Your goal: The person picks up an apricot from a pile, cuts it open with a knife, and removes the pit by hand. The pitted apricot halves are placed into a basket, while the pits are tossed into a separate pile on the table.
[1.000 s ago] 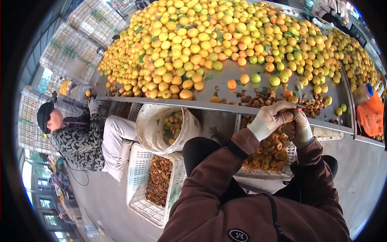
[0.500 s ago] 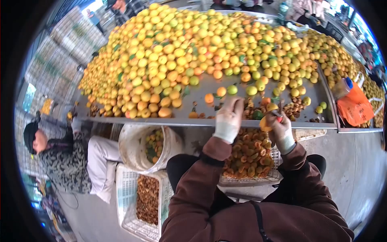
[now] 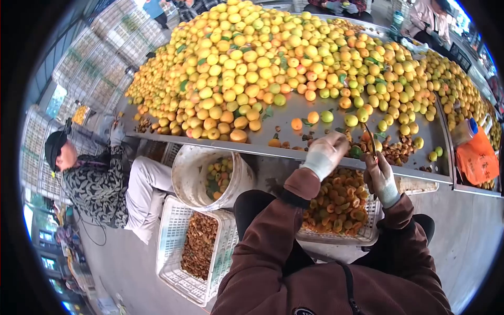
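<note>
My left hand (image 3: pixel 326 151), in a pale glove, is held over the table's front edge with its fingers curled closed. Whatever lies inside those fingers is hidden. Beside it, my right hand (image 3: pixel 380 177), also gloved, is closed around a thin knife (image 3: pixel 372 139) whose blade points up and away from me. Loose apricots (image 3: pixel 296 124) lie on the metal table (image 3: pixel 283 118) beyond my hands, below a large heap. Small brown pits (image 3: pixel 399 149) are strewn near the knife. Under my hands stands a white crate (image 3: pixel 371 223) holding halved apricots (image 3: pixel 336 205).
To my left are a white bucket (image 3: pixel 181 181) with apricots inside and a white crate (image 3: pixel 170 226) of brown pits. A person (image 3: pixel 94 178) sits at the table's left end. An orange bag (image 3: pixel 476 157) and a blue-lidded jar (image 3: pixel 464 131) stand at the right.
The view has shifted, so the scene sits further right. My left hand has come nearer my right. The apricot piece seen at my right hand is gone from it, and the knife now points up.
</note>
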Tool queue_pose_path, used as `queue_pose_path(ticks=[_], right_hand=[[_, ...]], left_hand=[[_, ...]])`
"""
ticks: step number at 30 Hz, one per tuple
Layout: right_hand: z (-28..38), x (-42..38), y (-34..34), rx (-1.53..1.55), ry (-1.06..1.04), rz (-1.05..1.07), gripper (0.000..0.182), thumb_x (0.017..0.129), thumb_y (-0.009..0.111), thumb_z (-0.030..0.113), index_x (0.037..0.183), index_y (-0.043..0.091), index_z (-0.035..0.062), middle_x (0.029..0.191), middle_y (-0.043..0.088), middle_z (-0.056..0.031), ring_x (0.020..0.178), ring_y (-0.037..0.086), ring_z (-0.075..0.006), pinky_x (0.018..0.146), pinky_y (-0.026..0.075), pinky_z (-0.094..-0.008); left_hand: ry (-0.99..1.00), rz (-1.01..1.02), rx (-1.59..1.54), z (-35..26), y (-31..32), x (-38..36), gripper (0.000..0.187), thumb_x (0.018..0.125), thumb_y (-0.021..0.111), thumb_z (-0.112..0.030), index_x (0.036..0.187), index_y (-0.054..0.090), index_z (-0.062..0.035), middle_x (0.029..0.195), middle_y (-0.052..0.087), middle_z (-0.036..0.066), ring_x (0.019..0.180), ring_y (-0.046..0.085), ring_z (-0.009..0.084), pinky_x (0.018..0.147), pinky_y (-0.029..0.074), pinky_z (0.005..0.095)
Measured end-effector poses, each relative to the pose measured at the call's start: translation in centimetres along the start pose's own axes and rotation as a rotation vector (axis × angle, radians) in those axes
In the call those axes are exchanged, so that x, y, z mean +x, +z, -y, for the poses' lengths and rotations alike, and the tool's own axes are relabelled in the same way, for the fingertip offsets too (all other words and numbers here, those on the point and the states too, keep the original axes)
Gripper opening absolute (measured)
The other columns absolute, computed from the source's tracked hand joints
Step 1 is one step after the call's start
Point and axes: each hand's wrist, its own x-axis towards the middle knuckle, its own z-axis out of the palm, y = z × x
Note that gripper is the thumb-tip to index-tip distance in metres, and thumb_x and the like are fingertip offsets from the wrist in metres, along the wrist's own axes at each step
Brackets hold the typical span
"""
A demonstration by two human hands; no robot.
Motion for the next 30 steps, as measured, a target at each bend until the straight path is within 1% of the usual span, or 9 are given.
queue_pose_path(ticks=[6,7,10,12,13,16,22,26,30], right_hand=[[-3.9,1.8,0.2,-0.041,-0.189,-0.018,0.052,0.096,0.050,0.052,0.111,0.056,0.0019,0.056,0.047,0.0010,0.040,0.038,-0.0053,0.037,0.027,-0.0201],[-3.6,1.8,0.1,0.056,-0.130,-0.006,0.043,0.097,0.052,0.043,0.110,0.057,0.0022,0.061,0.049,0.0020,0.046,0.042,-0.0046,0.042,0.031,-0.0195],[-9.1,5.4,0.4,0.195,-0.444,-0.185,0.026,0.096,0.054,0.031,0.089,0.057,0.0063,0.062,0.051,0.0038,0.052,0.047,-0.0041,0.047,0.035,-0.0179],[-5.6,5.4,-1.1,0.937,0.283,-0.138,0.025,0.094,0.055,0.030,0.083,0.055,0.0087,0.063,0.050,0.0042,0.055,0.046,-0.0039,0.048,0.035,-0.0194],[-3.7,3.5,1.1,0.146,-0.004,-0.285,0.019,0.094,0.056,0.026,0.101,0.061,0.0084,0.061,0.050,0.0042,0.053,0.047,-0.0049,0.048,0.035,-0.0199],[-2.5,3.2,1.2,0.242,0.022,-0.164,0.013,0.093,0.057,0.024,0.090,0.058,0.0114,0.060,0.050,0.0032,0.049,0.042,-0.0047,0.045,0.031,-0.0226],[-2.7,2.9,0.0,0.326,-0.051,-0.097,0.020,0.094,0.053,0.024,0.098,0.054,0.0051,0.070,0.052,0.0007,0.055,0.046,-0.0061,0.048,0.038,-0.0216],[-0.8,2.2,-0.9,0.381,0.070,-0.140,0.028,0.096,0.051,0.033,0.099,0.054,0.0056,0.066,0.051,0.0001,0.052,0.045,-0.0067,0.045,0.037,-0.0223],[-1.5,2.5,-1.1,0.388,0.085,-0.151,0.028,0.097,0.048,0.037,0.101,0.052,0.0096,0.065,0.053,-0.0005,0.045,0.043,-0.0066,0.042,0.034,-0.0217]], left_hand=[[-0.040,0.031,-0.091,-1.9,-0.9,-0.2,0.012,0.091,0.059,-0.009,0.101,0.065,-0.0072,0.094,0.068,0.009,0.086,0.068,0.0222,0.071,0.054,0.0308],[-0.265,0.060,-0.721,-3.7,-1.7,-0.1,0.013,0.092,0.059,-0.009,0.102,0.065,-0.0050,0.097,0.068,0.004,0.088,0.066,0.0154,0.075,0.052,0.0274],[-0.048,0.274,-1.023,-10.5,-6.4,-0.2,0.014,0.091,0.061,-0.008,0.103,0.065,-0.0022,0.099,0.066,0.006,0.090,0.063,0.0103,0.077,0.051,0.0271],[0.421,0.126,-0.849,-13.3,-6.6,-0.2,0.015,0.089,0.061,-0.004,0.103,0.064,-0.0027,0.090,0.065,0.010,0.081,0.064,0.0210,0.072,0.049,0.0298],[0.448,0.170,-0.891,-14.9,-6.8,-0.3,0.016,0.087,0.063,-0.004,0.103,0.064,-0.0028,0.088,0.064,0.011,0.080,0.064,0.0226,0.071,0.049,0.0304],[0.433,0.392,-0.965,-17.2,-7.0,-0.6,0.020,0.083,0.067,-0.003,0.103,0.064,-0.0033,0.086,0.064,0.011,0.076,0.063,0.0237,0.069,0.049,0.0332],[-0.163,0.507,-0.452,-9.0,-6.1,2.0,0.020,0.089,0.064,-0.012,0.106,0.065,-0.0021,0.089,0.067,0.007,0.080,0.062,0.0135,0.072,0.050,0.0255],[-0.333,0.394,0.254,1.2,-5.6,7.2,0.036,0.087,0.061,-0.038,0.113,0.063,-0.0124,0.099,0.068,0.018,0.093,0.065,0.0366,0.081,0.051,0.0408],[-0.495,0.549,0.697,4.1,-3.2,10.8,0.065,0.084,0.060,-0.046,0.138,0.048,-0.0124,0.127,0.059,0.019,0.114,0.058,0.0360,0.095,0.046,0.0406]])
